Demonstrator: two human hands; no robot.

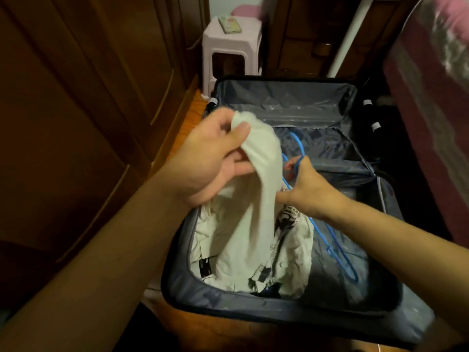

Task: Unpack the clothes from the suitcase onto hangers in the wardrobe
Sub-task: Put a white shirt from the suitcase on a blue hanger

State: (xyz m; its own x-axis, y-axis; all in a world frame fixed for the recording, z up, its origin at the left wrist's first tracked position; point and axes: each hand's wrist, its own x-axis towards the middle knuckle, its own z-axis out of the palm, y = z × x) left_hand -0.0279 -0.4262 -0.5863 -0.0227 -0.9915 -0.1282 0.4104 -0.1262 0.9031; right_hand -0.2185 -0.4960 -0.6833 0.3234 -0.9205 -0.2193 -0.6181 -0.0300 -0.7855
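An open dark grey suitcase lies on the floor below me. My left hand pinches a white garment and lifts its top end above the case. The rest of it hangs down onto more white clothes with black print in the near half. My right hand grips a blue wire hanger near its hook, just right of the lifted cloth. The hanger's lower end reaches down over the suitcase lining.
Dark wooden wardrobe doors fill the left side. A pale pink plastic stool with a phone on it stands beyond the suitcase. A bed edge with a dark red cover runs along the right.
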